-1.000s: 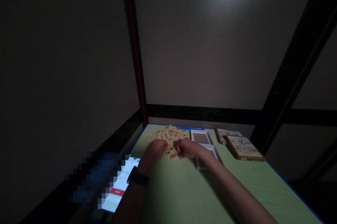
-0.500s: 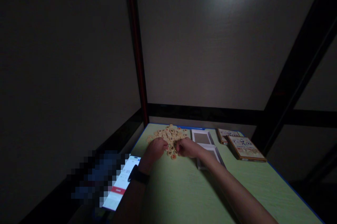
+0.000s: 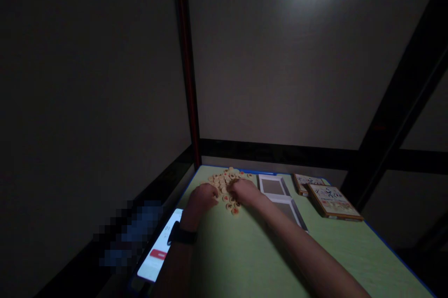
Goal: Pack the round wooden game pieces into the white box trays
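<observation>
A heap of several small round pale wooden pieces [image 3: 226, 181] with red and dark marks lies at the far end of a green table [image 3: 245, 260]. My left hand [image 3: 201, 199] rests curled at the heap's left edge; a dark band sits on its wrist. My right hand [image 3: 245, 191] lies curled on the heap's right side, fingers over the pieces. Whether either hand holds a piece is hidden in the dim light.
Two shallow white-rimmed trays [image 3: 275, 186] lie right of the heap. Two flat wooden boxes with printed lids [image 3: 332, 201] sit at the far right. A lit phone [image 3: 158, 252] lies at the table's left edge. Dark walls and beams surround the table.
Both hands have slid slightly farther into the heap, and the view has shifted a little to the left. The pieces nearest me lie more spread out.
</observation>
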{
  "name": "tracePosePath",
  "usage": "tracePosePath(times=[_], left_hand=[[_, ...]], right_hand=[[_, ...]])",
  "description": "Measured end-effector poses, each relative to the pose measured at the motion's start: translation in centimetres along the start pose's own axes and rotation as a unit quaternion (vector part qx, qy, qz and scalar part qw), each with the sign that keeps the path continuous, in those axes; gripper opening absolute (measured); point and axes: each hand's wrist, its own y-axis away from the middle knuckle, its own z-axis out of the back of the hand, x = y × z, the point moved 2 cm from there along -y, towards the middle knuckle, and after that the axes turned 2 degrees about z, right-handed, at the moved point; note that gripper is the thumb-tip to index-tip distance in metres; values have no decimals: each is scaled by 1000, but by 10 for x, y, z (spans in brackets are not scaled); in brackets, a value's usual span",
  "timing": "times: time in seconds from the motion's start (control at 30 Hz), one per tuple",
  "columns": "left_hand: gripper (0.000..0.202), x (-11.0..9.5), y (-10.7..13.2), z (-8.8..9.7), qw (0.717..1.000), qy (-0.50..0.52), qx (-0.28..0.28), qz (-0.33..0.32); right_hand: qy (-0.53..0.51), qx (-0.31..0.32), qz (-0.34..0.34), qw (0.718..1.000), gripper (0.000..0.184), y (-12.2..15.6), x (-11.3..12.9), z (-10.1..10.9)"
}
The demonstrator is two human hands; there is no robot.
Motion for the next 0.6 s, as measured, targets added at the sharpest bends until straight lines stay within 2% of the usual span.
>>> tracePosePath(times=[0.17, 0.3, 0.43, 0.6], left_hand=[[25, -4, -1, -6, 1000, -3, -9, -14], [21, -12, 1, -3, 1000, 12, -19, -13], [32, -19, 3, -3, 998, -7, -50, -37], [33, -26, 2, -10, 998, -41, -23, -44]], right_hand=[[-3, 13, -3, 1000, 27, -8, 4, -5], [-43, 3, -10, 999, 27, -8, -5, -10], [-107, -12, -14, 994, 35, -10, -17, -15], [-158, -12, -29, 987, 35, -15, -27, -19]])
